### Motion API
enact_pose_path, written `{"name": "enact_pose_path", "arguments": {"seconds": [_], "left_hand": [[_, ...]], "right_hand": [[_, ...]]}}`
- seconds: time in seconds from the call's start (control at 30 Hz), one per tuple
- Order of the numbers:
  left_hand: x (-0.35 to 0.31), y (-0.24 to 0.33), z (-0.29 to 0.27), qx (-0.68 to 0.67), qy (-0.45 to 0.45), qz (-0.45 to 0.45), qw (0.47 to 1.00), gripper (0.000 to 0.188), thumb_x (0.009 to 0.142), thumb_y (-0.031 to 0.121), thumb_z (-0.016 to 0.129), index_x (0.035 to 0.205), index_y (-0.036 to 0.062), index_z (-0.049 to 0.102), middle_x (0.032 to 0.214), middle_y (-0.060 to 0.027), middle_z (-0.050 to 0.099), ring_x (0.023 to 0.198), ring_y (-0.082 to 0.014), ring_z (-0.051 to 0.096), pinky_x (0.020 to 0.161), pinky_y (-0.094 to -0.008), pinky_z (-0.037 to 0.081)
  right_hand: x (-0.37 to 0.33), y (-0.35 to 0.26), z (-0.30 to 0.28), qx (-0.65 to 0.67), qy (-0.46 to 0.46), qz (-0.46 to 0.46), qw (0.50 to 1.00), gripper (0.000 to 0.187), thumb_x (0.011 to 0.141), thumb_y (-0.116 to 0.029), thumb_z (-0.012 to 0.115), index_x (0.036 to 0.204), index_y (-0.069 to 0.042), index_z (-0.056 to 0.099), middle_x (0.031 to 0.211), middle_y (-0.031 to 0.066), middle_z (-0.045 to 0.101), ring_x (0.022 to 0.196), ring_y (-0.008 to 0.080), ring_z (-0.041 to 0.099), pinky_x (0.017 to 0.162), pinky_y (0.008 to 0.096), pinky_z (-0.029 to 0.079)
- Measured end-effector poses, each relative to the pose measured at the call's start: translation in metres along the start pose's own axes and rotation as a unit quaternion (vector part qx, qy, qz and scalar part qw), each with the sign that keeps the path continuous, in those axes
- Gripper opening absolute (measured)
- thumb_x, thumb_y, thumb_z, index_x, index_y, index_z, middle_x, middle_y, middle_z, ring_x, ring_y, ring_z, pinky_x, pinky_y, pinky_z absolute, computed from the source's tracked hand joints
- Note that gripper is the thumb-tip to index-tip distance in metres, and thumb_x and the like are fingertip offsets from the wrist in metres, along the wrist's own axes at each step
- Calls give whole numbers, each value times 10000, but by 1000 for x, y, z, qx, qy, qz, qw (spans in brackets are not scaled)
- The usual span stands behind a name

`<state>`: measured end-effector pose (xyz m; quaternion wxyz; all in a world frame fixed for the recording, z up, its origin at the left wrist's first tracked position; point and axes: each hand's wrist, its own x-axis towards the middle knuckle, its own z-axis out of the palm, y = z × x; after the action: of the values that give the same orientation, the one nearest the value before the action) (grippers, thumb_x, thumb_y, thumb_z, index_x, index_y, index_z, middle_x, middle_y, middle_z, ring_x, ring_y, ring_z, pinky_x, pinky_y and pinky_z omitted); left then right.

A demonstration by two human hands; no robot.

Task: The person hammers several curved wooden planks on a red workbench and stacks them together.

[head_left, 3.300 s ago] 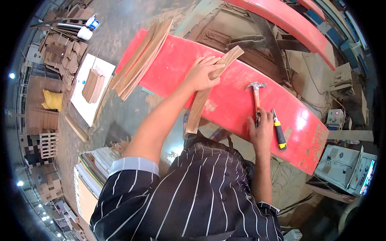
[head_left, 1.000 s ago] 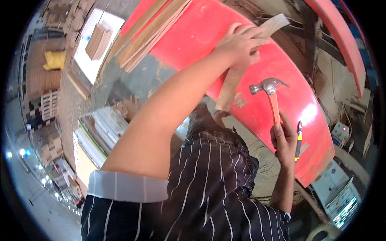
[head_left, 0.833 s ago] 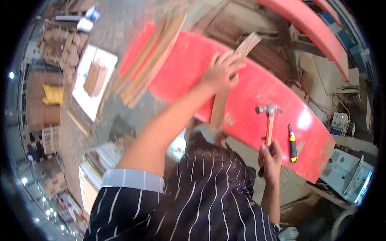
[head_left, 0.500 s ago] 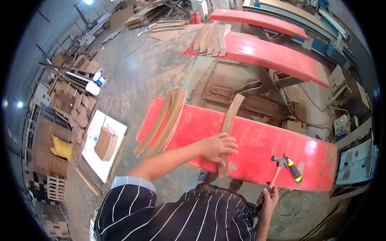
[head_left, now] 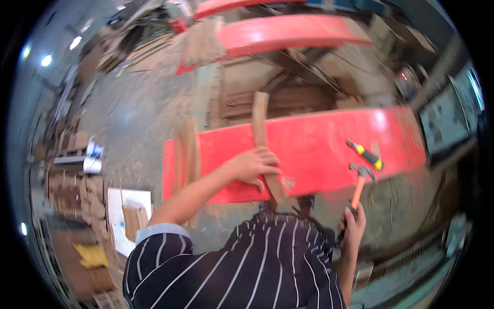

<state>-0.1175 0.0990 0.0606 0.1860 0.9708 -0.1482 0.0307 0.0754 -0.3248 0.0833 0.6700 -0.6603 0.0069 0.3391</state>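
Observation:
My left hand point(head_left: 253, 166) lies across a curved wooden strip point(head_left: 260, 116), its fingers bent over the wood and the thumb apart from them. The strip spans the width of a red tabletop point(head_left: 319, 139), its ends jutting past both edges. My right hand point(head_left: 353, 226) is closed round the dark lower handle of a claw hammer point(head_left: 358, 190) with an orange shaft. The hammer stands head up, off the table's near edge. On the red surface beyond its head lies a yellow-and-black utility knife point(head_left: 366, 154).
More curved wooden strips point(head_left: 186, 152) lie at the table's left end, blurred. A second red table point(head_left: 288, 31) behind carries a stack of curved pieces point(head_left: 202, 44). A white board point(head_left: 116, 206) with wooden pieces point(head_left: 133, 222) is at left. A grey cabinet point(head_left: 445, 118) stands at right.
The whole view has turned and shifted, so the table sits higher and straighter. My right hand has raised the hammer slightly with its head tipped the other way. My left hand stays on the strip.

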Motion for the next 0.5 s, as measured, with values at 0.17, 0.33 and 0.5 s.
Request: {"name": "enact_pose_path", "arguments": {"seconds": [0.17, 0.33, 0.5], "left_hand": [[15, 5, 27, 34, 58, -25, 997, 666, 759, 494, 996, 1289, 126, 829, 1312, -83, 754, 1315, -332, 714, 1201, -532, 547], [91, 42, 45, 41, 173, -58, 982, 593, 848, 498, 971, 1279, 125, 810, 1189, -60, 733, 1102, -302, 753, 971, -456, 602], [152, 71, 73, 40, 209, -118, 970, 559, 873, 499, 963, 1255, 122, 806, 1134, -56, 704, 1073, -284, 718, 934, -454, 576]], "right_hand": [[-17, 4, 3, -2, 1, -12, 1000, 416, 1173, -103, 680, 1578, -17, 642, 819, -27, 570, 584, 63, 512, 508, 250, 402], [-14, 6, 7, 3, 12, -2, 1000, 445, 1214, -169, 652, 1643, -53, 622, 793, -29, 571, 573, 59, 499, 504, 251, 398], [-5, -1, 8, -72, 27, -24, 997, 610, 1235, -180, 616, 1832, -207, 490, 782, -35, 565, 575, 51, 470, 510, 251, 408]]}}
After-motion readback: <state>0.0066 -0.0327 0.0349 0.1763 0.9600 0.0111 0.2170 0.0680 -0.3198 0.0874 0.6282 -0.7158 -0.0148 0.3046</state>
